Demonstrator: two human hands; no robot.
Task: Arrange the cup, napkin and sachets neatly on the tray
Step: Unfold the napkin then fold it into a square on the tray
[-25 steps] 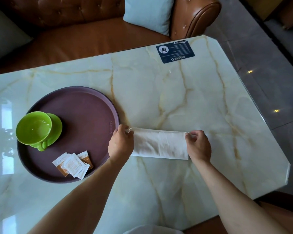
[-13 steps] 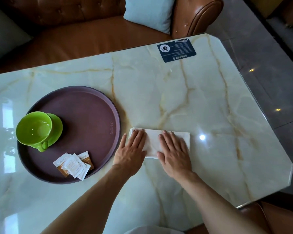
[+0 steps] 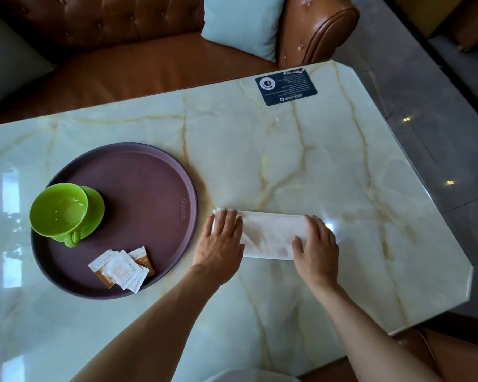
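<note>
A folded white napkin lies flat on the marble table just right of a round maroon tray. My left hand presses flat on the napkin's left end, fingers straight. My right hand presses flat on its right end. On the tray's left side a green cup stands on a green saucer. Several white and orange sachets lie overlapping near the tray's front rim.
The pale marble table has a dark blue card stuck near its far edge. A brown leather sofa with a light blue cushion stands behind. Grey floor lies to the right.
My hands first held the napkin's two ends, then came together pressing flat on its middle. Now they have slid apart to the two ends, still flat on it.
</note>
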